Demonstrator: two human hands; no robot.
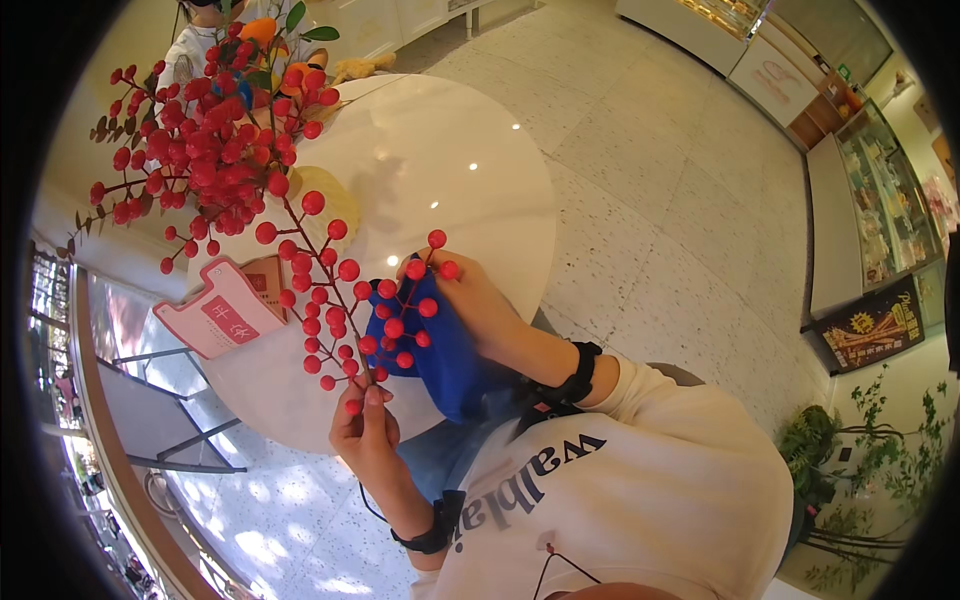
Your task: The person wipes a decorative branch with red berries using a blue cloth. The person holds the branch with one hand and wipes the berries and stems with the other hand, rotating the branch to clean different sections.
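A branch of artificial red berries slants across the round white table. My left hand pinches the lower end of its stem between thumb and fingers. My right hand grips a blue cloth, which hangs down toward my lap. Some berry twigs cross in front of the cloth and the right fingertips. Higher up, the branch overlaps a dense bunch of red berries; I cannot tell where the two part.
The round white table carries a pink printed card stand and a pale yellow round object. A person is beyond the berries. A folding frame stands left. Display cases line the right.
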